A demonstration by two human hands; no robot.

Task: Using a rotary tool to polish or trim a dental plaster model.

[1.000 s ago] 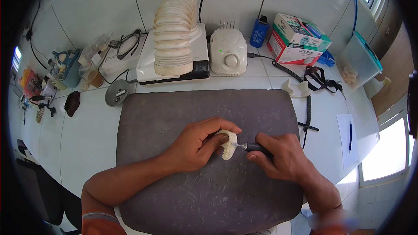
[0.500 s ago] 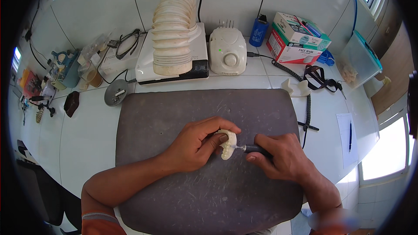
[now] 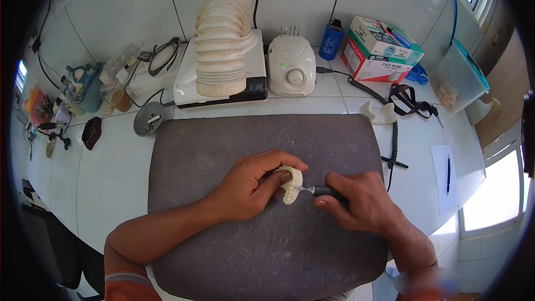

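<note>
Apparently grinding at the outer edge of a dental cast with a slim bit set in a dark rotary handpiece. Holding the cast over the grey mat, just right of its middle and well apart from its far edge; pinching it between thumb and fingers of the left hand; wrapping the right hand closely around the handpiece. Probably calling next for firm bracing and light, controlled pressure. Hiding part of the cast under the left thumb, and several right fingers behind the knuckles; leaving bit-to-cast contact too small to confirm.
</note>
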